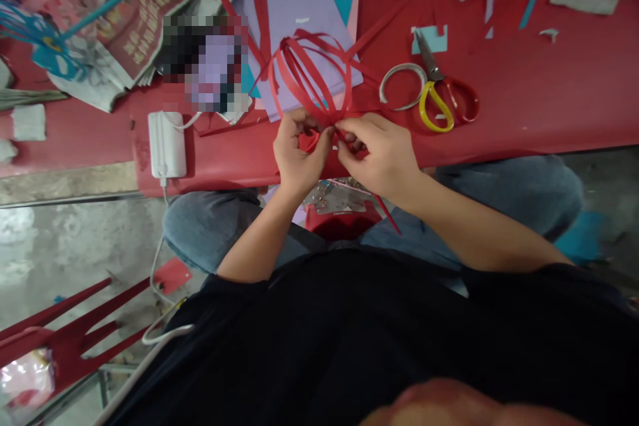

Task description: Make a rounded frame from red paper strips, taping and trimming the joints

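Observation:
Red paper strips bent into loops form a lantern-like paper craft (pixel 302 83) above the front edge of the red table. My left hand (pixel 302 150) pinches the gathered lower end of the strips from the left. Close beside it, my right hand (pixel 377 150) has thumb and fingers closed on the same gathered point. The fingertips of both hands nearly meet there and hide how the strips are joined. A loose red strip (pixel 387 213) hangs below my right hand.
Scissors (pixel 434 83) with yellow and red handles and a roll of tape (pixel 403 86) lie to the right. Behind the craft are purple sheets (pixel 314 6). A white power bank (pixel 167 144) with a cable, newspaper (pixel 134 33) and a blue paper craft (pixel 54 46) are left.

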{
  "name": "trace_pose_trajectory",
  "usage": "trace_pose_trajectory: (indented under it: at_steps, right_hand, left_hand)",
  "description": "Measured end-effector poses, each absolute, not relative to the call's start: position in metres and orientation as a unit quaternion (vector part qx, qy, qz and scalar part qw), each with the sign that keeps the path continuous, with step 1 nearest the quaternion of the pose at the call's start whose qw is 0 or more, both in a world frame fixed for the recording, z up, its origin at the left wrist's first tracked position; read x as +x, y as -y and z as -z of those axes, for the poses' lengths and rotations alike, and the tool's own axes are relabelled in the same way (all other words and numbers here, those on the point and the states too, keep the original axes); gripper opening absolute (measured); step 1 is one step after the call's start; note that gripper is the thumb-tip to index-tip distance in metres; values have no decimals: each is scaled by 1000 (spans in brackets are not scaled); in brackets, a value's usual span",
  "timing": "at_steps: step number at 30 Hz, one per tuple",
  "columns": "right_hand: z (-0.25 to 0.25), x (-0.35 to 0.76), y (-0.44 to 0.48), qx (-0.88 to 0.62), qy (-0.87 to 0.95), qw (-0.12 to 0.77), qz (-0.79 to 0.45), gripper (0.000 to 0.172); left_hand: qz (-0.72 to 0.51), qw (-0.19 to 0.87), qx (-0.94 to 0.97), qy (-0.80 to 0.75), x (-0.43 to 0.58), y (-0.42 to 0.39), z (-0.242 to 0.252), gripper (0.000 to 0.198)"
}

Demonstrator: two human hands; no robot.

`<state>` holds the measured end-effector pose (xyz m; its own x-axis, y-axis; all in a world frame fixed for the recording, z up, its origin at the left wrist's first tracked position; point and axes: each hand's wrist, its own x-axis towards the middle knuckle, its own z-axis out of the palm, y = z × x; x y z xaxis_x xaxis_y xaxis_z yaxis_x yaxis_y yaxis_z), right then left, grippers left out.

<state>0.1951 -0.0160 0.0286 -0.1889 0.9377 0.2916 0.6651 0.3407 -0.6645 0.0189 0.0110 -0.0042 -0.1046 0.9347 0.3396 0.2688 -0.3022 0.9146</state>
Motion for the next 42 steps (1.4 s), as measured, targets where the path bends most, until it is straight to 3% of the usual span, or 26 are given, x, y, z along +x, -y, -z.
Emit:
trace_pose_trajectory:
  at_steps: [6, 14, 19, 25, 29, 32, 38, 42]
  right_hand:
    - [-23, 193, 19, -555, 716, 363, -219, 36]
    - [-18, 191, 18, -535, 706, 418, -200, 28]
    - [-14, 192, 12, -524, 680, 461, -225, 24]
    - [-18, 198, 5, -531, 647, 479, -264, 21]
    - [-19, 198, 4, -516, 642, 506, -257, 21]
    - [-18, 195, 2, -503, 630, 531, -262, 21]
    - [-14, 187, -5, -484, 579, 572, -321, 27]
    - [-12, 183, -10, -476, 546, 580, -373, 31]
  left_hand:
    - [-572, 295, 582, -497, 25, -11, 10, 38]
    - [-614, 251, 591, -460, 29, -22, 39, 64]
    - [-616, 269, 612, -416, 29, -16, 22, 57]
    - [-653, 121, 581, -470, 1, -7, -5, 49]
    - [-629, 270, 542, -488, -17, -22, 2, 67]
    - [-629, 335, 535, -454, -19, -28, 4, 56]
    - [-646, 323, 574, -387, -13, -13, -16, 27]
    - [-622, 355, 579, -389, -13, -8, -20, 25]
